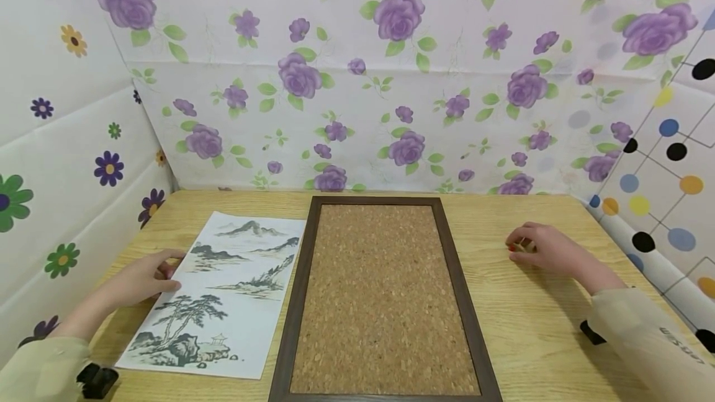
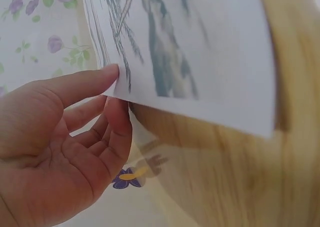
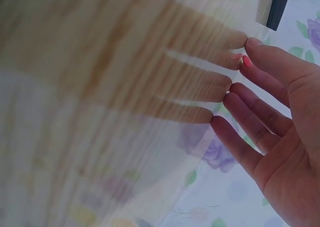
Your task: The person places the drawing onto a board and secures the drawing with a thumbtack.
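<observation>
A sheet of paper printed with an ink landscape (image 1: 246, 321) lies on the table left of the cork board (image 1: 385, 296). My left hand (image 1: 142, 276) pinches the sheet at its left edge. In the left wrist view, the thumb of the left hand (image 2: 75, 132) is on the printed face, with the fingers at and below the edge. On the right side of the table, my right hand (image 1: 550, 252) has its fingertips down at the wood. Between the thumb and index finger of the right hand (image 3: 280, 117) it pinches a small red piece (image 3: 246, 61), mostly hidden by the fingertips.
The cork board has a dark brown frame (image 1: 466, 293) and lies between the hands on a light wooden table (image 1: 486, 222). A purple-flowered cloth (image 1: 363, 129) hangs behind the table's back edge. Patterned cloths stand at the left (image 1: 50, 141) and right sides (image 1: 665, 216).
</observation>
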The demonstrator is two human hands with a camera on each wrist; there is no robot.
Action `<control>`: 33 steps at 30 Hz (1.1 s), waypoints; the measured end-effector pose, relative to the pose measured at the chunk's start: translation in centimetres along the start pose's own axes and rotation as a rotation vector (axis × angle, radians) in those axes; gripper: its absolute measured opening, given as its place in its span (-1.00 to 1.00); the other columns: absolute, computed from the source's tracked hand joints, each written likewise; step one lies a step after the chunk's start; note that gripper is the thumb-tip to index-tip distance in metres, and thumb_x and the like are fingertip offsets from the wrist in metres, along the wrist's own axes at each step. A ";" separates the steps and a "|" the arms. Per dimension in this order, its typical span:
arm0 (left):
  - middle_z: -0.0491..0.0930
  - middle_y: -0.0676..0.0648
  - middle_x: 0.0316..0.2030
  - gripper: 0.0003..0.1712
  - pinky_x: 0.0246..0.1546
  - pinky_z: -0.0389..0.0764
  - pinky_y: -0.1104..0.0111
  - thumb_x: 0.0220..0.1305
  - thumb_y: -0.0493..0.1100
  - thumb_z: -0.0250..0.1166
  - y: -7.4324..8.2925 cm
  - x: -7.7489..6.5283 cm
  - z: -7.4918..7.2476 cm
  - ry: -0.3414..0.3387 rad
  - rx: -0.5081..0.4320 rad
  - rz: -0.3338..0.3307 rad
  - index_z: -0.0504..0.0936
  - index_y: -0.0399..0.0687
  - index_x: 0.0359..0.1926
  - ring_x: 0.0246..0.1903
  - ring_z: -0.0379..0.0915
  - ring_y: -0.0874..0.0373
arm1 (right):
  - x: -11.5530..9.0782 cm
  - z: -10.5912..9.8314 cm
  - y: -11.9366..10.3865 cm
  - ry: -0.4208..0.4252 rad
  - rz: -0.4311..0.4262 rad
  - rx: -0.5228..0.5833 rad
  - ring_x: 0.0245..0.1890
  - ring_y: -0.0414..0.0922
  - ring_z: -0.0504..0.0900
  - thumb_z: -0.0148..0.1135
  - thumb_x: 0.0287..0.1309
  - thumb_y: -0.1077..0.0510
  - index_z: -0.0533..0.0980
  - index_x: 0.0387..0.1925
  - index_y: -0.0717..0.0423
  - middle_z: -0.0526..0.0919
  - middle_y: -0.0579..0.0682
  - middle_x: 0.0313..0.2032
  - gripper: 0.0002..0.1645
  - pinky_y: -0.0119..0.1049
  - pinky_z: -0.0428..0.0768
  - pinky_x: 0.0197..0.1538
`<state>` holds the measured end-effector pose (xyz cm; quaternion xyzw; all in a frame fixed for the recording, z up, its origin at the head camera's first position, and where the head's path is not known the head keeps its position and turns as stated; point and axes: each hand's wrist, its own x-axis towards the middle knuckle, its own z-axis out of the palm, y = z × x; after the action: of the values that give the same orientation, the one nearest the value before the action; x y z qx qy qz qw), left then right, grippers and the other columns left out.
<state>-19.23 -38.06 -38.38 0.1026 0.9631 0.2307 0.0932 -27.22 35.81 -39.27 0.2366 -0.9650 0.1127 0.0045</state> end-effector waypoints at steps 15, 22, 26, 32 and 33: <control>0.46 -0.11 -0.34 -0.31 -0.56 0.48 0.44 0.19 -0.28 0.23 0.3 -0.2 -0.3 -0.033 -0.052 -0.029 0.17 -0.50 0.26 -0.51 0.35 0.26 | -0.2 0.1 -0.3 0.023 0.004 0.004 -0.28 -0.17 0.56 0.31 0.08 0.07 0.58 -0.21 -0.04 0.58 -0.10 -0.28 -0.79 -0.30 0.62 -0.28; 0.45 -0.13 -0.33 -0.32 -0.56 0.49 0.43 0.23 -0.30 0.19 0.4 -0.4 -0.3 -0.044 -0.088 -0.049 0.14 -0.54 0.27 -0.51 0.35 0.26 | 0.1 0.1 -0.3 0.026 -0.002 -0.009 -0.30 -0.17 0.56 0.32 0.07 0.11 0.58 -0.26 -0.04 0.58 -0.11 -0.32 -0.84 -0.27 0.61 -0.28; 0.44 -0.13 -0.33 -0.33 -0.56 0.50 0.43 0.22 -0.30 0.19 0.4 -0.5 -0.2 -0.047 -0.097 -0.045 0.15 -0.54 0.26 -0.49 0.34 0.26 | 0.2 0.1 -0.2 0.019 0.001 -0.013 -0.31 -0.18 0.56 0.32 0.07 0.12 0.58 -0.28 -0.05 0.58 -0.12 -0.32 -0.86 -0.25 0.61 -0.26; 0.45 -0.13 -0.33 -0.36 -0.54 0.52 0.44 0.24 -0.29 0.18 0.4 -0.6 -0.3 -0.044 -0.117 -0.050 0.18 -0.53 0.25 -0.49 0.35 0.26 | 0.2 0.0 -0.3 0.007 0.004 -0.011 -0.33 -0.23 0.54 0.31 0.07 0.16 0.58 -0.30 -0.08 0.57 -0.15 -0.34 -0.88 -0.29 0.59 -0.27; 0.45 -0.13 -0.33 -0.36 -0.54 0.52 0.44 0.24 -0.28 0.19 0.4 -0.6 -0.3 -0.042 -0.118 -0.051 0.19 -0.52 0.24 -0.50 0.35 0.27 | 0.2 0.0 -0.3 0.006 0.006 -0.012 -0.33 -0.25 0.54 0.31 0.08 0.16 0.58 -0.31 -0.08 0.57 -0.16 -0.34 -0.89 -0.31 0.59 -0.27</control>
<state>-18.67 -38.01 -37.82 0.0769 0.9480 0.2825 0.1252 -27.26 35.45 -39.15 0.2334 -0.9664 0.1074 0.0084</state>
